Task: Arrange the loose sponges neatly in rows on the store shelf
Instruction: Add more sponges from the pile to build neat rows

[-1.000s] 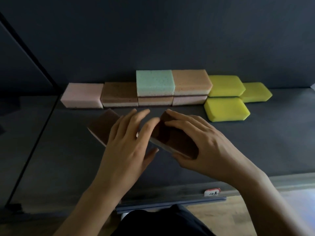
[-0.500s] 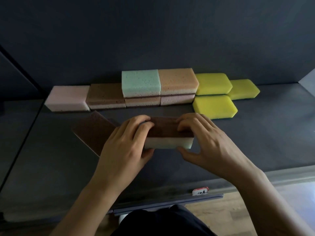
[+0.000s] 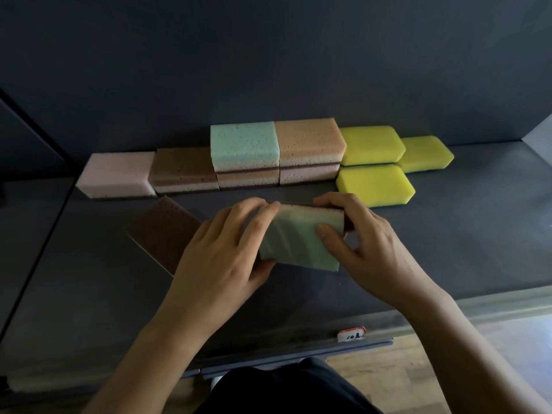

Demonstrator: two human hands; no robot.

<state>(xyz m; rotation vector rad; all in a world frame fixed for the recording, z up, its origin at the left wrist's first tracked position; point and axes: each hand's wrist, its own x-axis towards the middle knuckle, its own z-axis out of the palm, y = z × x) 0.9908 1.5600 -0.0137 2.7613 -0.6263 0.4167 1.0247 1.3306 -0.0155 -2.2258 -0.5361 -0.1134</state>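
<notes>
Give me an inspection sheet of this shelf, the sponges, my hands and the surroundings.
Surface: dark shelf, price tag on its front edge.
Job's things: held sponge tilted, pale green face toward the camera; loose brown sponge askew left of it; back row of pink, brown, green and orange sponges, partly stacked; three yellow sponges at its right end.
Clutter: nothing seen.
Hands: left hand and right hand each grip an end of the held sponge.
Cables: nothing seen.
Surroundings: dark back wall; wooden floor below.
</notes>
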